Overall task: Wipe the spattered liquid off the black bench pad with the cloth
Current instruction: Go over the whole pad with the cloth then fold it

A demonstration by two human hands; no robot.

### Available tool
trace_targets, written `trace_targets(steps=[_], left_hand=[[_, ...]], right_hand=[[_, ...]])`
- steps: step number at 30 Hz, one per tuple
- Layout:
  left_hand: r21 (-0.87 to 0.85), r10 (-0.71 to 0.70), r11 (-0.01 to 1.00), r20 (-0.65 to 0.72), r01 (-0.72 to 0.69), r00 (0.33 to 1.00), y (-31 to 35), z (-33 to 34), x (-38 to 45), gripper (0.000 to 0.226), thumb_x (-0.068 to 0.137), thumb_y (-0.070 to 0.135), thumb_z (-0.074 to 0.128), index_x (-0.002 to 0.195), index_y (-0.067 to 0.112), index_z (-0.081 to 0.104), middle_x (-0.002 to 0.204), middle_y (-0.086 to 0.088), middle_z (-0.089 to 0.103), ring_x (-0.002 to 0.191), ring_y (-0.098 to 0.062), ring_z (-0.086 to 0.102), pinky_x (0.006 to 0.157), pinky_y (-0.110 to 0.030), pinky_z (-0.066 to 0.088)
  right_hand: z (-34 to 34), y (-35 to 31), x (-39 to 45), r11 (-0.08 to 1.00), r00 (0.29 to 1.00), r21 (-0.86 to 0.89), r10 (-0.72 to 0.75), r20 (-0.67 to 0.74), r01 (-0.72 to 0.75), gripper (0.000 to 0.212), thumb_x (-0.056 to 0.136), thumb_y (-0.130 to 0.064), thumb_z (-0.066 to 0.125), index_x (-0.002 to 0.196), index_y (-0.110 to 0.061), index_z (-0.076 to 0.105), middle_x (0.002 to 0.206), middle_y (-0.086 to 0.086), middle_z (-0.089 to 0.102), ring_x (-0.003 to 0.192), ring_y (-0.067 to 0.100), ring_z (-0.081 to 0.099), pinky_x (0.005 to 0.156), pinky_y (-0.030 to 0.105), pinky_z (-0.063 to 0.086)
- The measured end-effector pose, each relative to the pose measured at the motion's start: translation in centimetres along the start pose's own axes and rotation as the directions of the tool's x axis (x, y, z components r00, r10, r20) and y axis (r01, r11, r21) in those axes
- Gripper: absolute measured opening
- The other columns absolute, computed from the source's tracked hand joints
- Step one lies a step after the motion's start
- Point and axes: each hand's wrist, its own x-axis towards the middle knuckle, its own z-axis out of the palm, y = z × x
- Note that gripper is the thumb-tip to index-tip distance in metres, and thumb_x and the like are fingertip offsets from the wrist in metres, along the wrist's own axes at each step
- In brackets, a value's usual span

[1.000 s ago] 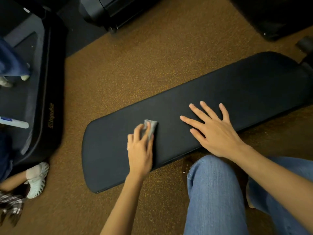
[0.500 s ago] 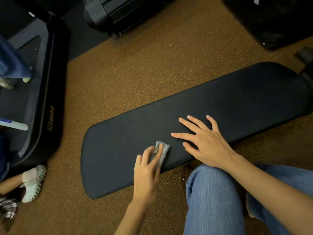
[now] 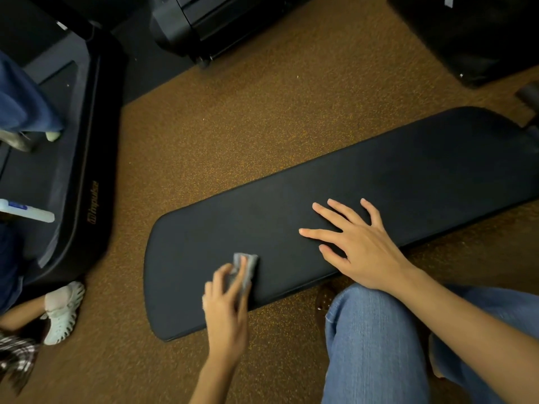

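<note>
The long black bench pad (image 3: 393,182) lies slantwise across the brown floor. My left hand (image 3: 226,313) holds a small grey cloth (image 3: 248,268) under its fingers and presses it on the pad near the near edge, toward the pad's left end. The thumb is hidden. My right hand (image 3: 357,247) rests flat on the pad's middle with its fingers spread. I cannot make out any liquid on the dark surface.
My knee in blue jeans (image 3: 376,345) is just below the pad. A black treadmill base (image 3: 84,182) stands at the left, with another person's white shoe (image 3: 62,312) by it. Dark equipment (image 3: 221,21) stands at the back.
My left hand has dragged the cloth from the pad's middle toward the near edge and a little left. My right hand has stayed flat on the pad.
</note>
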Motion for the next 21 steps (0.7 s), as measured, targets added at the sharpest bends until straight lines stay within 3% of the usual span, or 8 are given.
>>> trace_targets(steps=[4, 6, 9, 11, 13, 16, 21], left_hand=[[0.046, -0.007, 0.999, 0.000, 0.007, 1.000, -2.3, -1.5, 0.1, 0.044, 0.104, 0.031, 0.040, 0.148, 0.034, 0.046, 0.132, 0.004, 0.047, 0.100, -0.014, 0.044, 0.087, -0.032, 0.034], [0.096, -0.131, 0.986, -0.062, 0.136, 0.989, -4.7, -2.9, 1.9, 0.041, 0.105, 0.023, 0.046, 0.146, 0.028, 0.049, 0.133, -0.002, 0.051, 0.104, -0.022, 0.048, 0.090, -0.034, 0.034], [0.019, -0.363, 0.928, -0.165, 0.371, 0.917, -6.6, -3.8, 2.8, 0.039, 0.104, 0.020, 0.050, 0.142, 0.021, 0.054, 0.134, -0.010, 0.053, 0.113, -0.033, 0.049, 0.094, -0.034, 0.032], [0.022, -0.325, 0.943, -0.158, 0.332, 0.932, -5.0, -3.0, 1.6, 0.036, 0.103, 0.021, 0.050, 0.138, 0.018, 0.059, 0.132, -0.009, 0.054, 0.111, -0.032, 0.050, 0.093, -0.037, 0.034], [0.019, -0.170, 0.985, -0.096, 0.172, 0.981, -2.8, -1.8, -0.6, 0.038, 0.101, 0.028, 0.047, 0.135, 0.022, 0.062, 0.131, 0.000, 0.051, 0.106, -0.021, 0.049, 0.091, -0.031, 0.032], [0.041, -0.036, 0.998, -0.021, 0.037, 0.999, -2.3, -1.7, -2.7, 0.044, 0.103, 0.028, 0.040, 0.146, 0.032, 0.049, 0.131, 0.013, 0.043, 0.101, -0.007, 0.041, 0.089, -0.022, 0.026], [0.147, -0.204, 0.964, -0.122, 0.221, 0.971, -8.6, -4.3, 1.3, 0.040, 0.102, 0.017, 0.053, 0.142, 0.017, 0.055, 0.128, -0.014, 0.055, 0.107, -0.033, 0.053, 0.090, -0.038, 0.035]], right_hand=[[0.1, 0.3, -0.2, 1.000, 1.000, -0.017, -0.007, -0.001, 0.007, 0.042, 0.096, -0.045, 0.038, 0.137, -0.055, 0.033, 0.158, -0.012, 0.019, 0.147, 0.011, 0.011, 0.115, 0.055, 0.005], [0.1, 0.3, -0.3, 1.000, 1.000, -0.019, -0.014, 0.006, 0.014, 0.043, 0.097, -0.046, 0.036, 0.138, -0.056, 0.031, 0.159, -0.012, 0.017, 0.147, 0.010, 0.010, 0.115, 0.054, 0.004], [0.0, 0.3, -0.3, 1.000, 1.000, -0.024, -0.013, 0.013, 0.013, 0.043, 0.097, -0.045, 0.037, 0.138, -0.056, 0.031, 0.159, -0.012, 0.017, 0.147, 0.010, 0.009, 0.115, 0.054, 0.004], [0.0, 0.2, -0.2, 1.000, 1.000, -0.024, -0.005, 0.012, 0.005, 0.043, 0.096, -0.045, 0.038, 0.137, -0.056, 0.032, 0.159, -0.012, 0.017, 0.147, 0.010, 0.009, 0.115, 0.055, 0.004], [0.0, 0.0, -0.1, 0.999, 1.000, -0.031, -0.007, 0.010, 0.007, 0.043, 0.096, -0.044, 0.038, 0.137, -0.056, 0.033, 0.159, -0.012, 0.019, 0.147, 0.011, 0.010, 0.114, 0.057, 0.005], [0.1, -0.3, 0.1, 0.999, 1.000, -0.038, -0.014, 0.010, 0.015, 0.044, 0.096, -0.042, 0.040, 0.137, -0.055, 0.034, 0.158, -0.010, 0.020, 0.147, 0.013, 0.012, 0.113, 0.060, 0.007], [0.1, -0.3, 0.0, 0.998, 1.000, -0.059, -0.008, 0.016, 0.009, 0.044, 0.097, -0.044, 0.036, 0.139, -0.056, 0.029, 0.159, -0.011, 0.016, 0.148, 0.012, 0.009, 0.114, 0.060, 0.006]])
